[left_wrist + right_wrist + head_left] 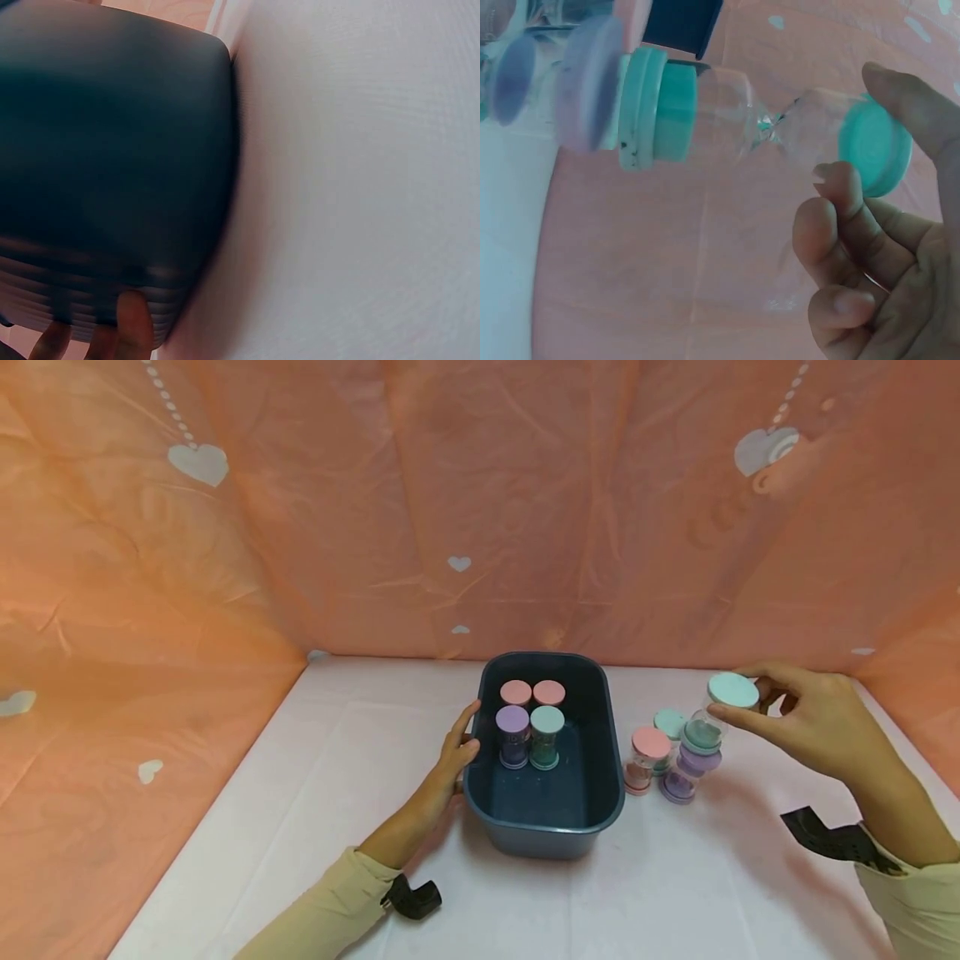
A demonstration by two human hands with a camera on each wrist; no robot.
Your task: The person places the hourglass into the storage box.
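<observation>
My right hand point(813, 718) pinches the upper teal cap of a clear sand timer point(705, 727) between thumb and fingers. In the right wrist view its other teal cap point(656, 109) is right against the lilac cap of a purple sand timer point(680, 781). A pink-capped sand timer point(648, 758) and another teal one point(670, 724) stand beside these. My left hand point(446, 764) grips the left rim of a dark blue bin point(543, 835), fingertips point(135, 322) on its ribbed outer wall. Inside the bin stand two pink-capped sand timers point(515, 692), a purple one point(513, 735) and a teal one point(547, 737).
A white cloth point(360, 793) covers the table. Orange-pink sheeting point(525, 527) with pale hearts hangs behind and along both sides. The bin stands near the back edge, with the loose timers close to its right wall.
</observation>
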